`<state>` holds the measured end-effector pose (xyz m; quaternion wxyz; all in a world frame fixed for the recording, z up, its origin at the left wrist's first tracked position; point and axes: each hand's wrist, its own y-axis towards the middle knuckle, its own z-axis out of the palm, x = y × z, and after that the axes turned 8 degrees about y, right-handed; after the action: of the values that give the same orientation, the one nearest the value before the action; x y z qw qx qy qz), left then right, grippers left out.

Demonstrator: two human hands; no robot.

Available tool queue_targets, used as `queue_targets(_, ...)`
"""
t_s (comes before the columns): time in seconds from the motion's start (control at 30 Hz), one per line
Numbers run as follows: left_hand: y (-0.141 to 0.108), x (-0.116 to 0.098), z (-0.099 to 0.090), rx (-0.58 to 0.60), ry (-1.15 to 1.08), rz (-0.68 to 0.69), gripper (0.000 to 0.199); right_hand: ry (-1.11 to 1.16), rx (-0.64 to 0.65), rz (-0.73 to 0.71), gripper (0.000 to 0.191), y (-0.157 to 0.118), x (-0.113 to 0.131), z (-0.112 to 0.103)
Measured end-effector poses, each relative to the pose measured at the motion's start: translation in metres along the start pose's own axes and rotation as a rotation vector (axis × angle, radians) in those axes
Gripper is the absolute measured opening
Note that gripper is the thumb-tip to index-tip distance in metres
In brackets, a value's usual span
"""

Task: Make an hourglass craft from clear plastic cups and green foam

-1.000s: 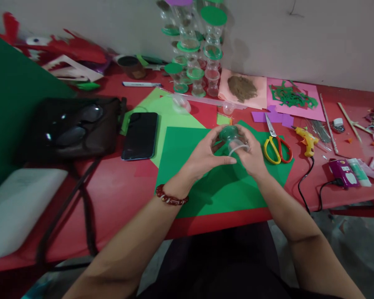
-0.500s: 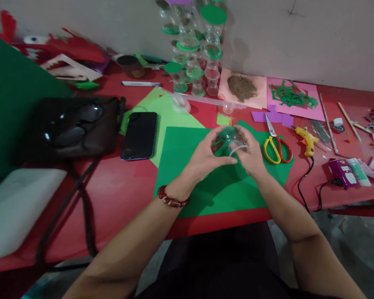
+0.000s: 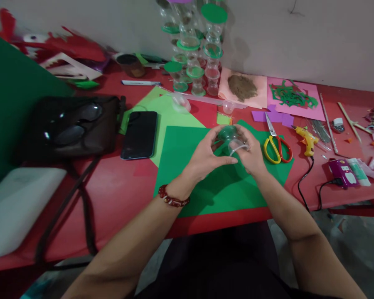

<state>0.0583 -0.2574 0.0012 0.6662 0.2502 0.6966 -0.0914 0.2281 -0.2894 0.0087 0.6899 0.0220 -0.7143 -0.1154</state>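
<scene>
My left hand (image 3: 205,156) and my right hand (image 3: 251,154) hold a clear plastic cup piece (image 3: 228,133) between them, over a large green sheet (image 3: 187,166). Its far end looks green, and a pale curved rim shows near my thumbs. The fingers of both hands are wrapped round its sides; some fingertips are hidden behind it. Just right of my right hand lie scissors (image 3: 277,148) with one yellow and one red handle. Behind the sheet stand stacks of clear cups (image 3: 193,58) with green discs between them.
To the left are a black phone (image 3: 139,135), a dark bag (image 3: 77,124) with glasses on it and a marker (image 3: 141,83). On the right lie a yellow glue gun (image 3: 306,140) with a cord, a purple box (image 3: 343,172), green paper scraps (image 3: 293,95) and brown powder (image 3: 242,87).
</scene>
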Motion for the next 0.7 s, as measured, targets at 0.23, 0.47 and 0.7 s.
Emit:
queue_targets(0.23,0.0,0.0,0.0,-0.017,0.029,0.022,0.096,0.003,0.006,0.011,0.053,0.001,0.0,0.001)
queue_targets(0.47,-0.001,-0.001,-0.001,0.04,0.124,0.066,0.106,0.16,-0.069,0.149,0.052,0.003,0.007,0.005)
queue_targets(0.7,0.005,0.005,-0.006,-0.14,0.316,0.141,0.041,0.298,0.056,0.329,0.048,-0.002,0.017,0.009)
